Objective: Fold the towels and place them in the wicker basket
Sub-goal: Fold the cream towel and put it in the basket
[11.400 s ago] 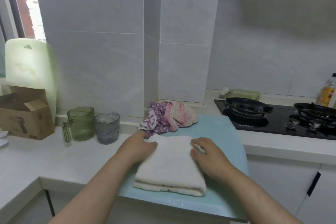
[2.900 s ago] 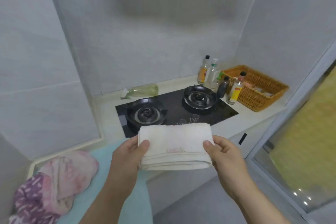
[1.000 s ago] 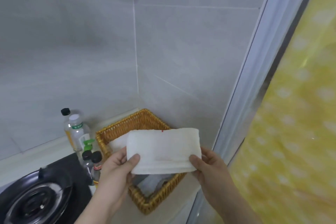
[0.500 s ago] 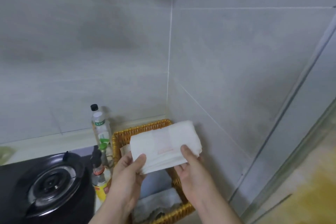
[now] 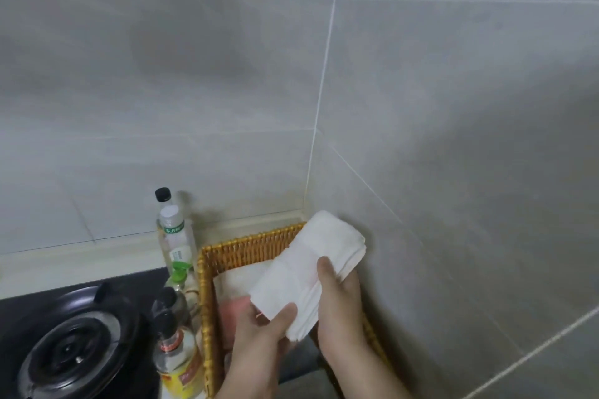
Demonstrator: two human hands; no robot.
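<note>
A folded white towel (image 5: 311,269) hangs tilted over the wicker basket (image 5: 240,249) in the corner of the counter. My left hand (image 5: 262,337) pinches its near lower corner with thumb on top. My right hand (image 5: 340,301) grips its right edge, thumb across the top. Inside the basket lie a white towel (image 5: 236,278) and a pink one (image 5: 231,308), partly hidden by my hands.
Several bottles (image 5: 173,246) stand tight against the basket's left side, one with an orange-yellow label (image 5: 178,363) nearest me. A black gas burner (image 5: 74,343) is at the lower left. Grey tiled walls close the corner behind and right of the basket.
I carried the folded towel from the blue mat past the stove to the basket. In the last half second it dropped lower and tilted over the basket's inside.
</note>
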